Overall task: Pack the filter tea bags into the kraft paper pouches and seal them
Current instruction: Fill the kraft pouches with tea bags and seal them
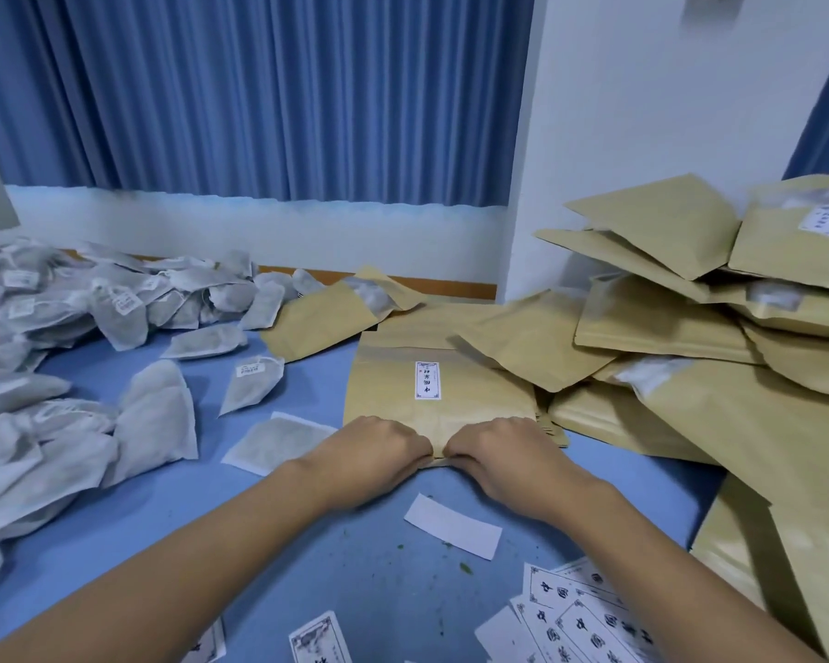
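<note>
Two hands, one blank slip, tea bags and pouches heaped beyond counting.

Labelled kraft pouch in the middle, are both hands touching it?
Touching. The head view shows the left hand and right hand pinching the near edge of the labelled kraft pouch.

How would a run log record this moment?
step: sealing | left hand: pinches kraft pouch near edge | right hand: pinches same edge | tea bags: heaped at left

Left hand, right hand, forearms apparently bare throughout.
</note>
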The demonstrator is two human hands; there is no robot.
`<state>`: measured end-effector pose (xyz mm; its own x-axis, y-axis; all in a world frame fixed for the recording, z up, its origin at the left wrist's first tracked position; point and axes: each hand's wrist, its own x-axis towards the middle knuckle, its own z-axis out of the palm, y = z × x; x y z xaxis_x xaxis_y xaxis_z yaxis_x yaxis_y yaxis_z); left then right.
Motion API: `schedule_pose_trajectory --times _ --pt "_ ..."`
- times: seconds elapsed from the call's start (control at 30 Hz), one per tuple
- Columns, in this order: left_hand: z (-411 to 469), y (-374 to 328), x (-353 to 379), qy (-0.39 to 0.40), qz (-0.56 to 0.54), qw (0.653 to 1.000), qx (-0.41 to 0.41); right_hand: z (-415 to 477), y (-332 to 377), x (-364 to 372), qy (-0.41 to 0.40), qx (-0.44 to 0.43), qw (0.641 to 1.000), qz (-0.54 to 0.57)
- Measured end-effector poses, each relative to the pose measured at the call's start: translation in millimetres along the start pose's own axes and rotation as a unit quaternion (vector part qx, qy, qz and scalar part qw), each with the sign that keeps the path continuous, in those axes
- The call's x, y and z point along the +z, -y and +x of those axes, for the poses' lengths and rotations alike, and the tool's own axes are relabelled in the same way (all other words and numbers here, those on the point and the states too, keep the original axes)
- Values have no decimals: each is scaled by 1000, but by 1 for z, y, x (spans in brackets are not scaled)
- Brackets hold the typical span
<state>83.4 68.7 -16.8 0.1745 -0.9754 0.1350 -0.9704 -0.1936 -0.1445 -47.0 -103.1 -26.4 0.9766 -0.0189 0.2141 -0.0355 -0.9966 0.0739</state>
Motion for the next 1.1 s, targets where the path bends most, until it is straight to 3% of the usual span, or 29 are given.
schedule_pose_trajectory --times 0.13,0.23,0.4,0.5,0.57,0.73,0.83,0.93,1.0,1.1 --pt "8 3 -11 50 -92 994 -14 6 0 -11 29 21 996 80" --pt "12 2 -13 19 -77 997 -11 11 0 -20 30 38 991 125" --pt "7 10 -19 -176 -70 982 8 19 -2 -34 -43 29 997 60" --pt "0 11 -18 -346 11 937 46 25 -1 -39 -79 37 996 27" --pt "-3 7 -11 -389 84 916 50 27 -2 -43 -93 55 993 48" --pt "-5 -3 -3 -393 140 909 1 26 7 -40 -88 56 992 69" --pt "-8 -12 -6 -390 134 910 45 27 8 -36 -155 126 979 40" --pt "-16 -30 5 -358 124 922 82 25 -8 -44 -220 188 949 127" --pt "-17 -34 5 -350 130 926 56 23 -8 -48 -136 153 969 140" --pt "-13 -39 -3 -296 156 942 33 26 4 -48 -1 124 990 71"
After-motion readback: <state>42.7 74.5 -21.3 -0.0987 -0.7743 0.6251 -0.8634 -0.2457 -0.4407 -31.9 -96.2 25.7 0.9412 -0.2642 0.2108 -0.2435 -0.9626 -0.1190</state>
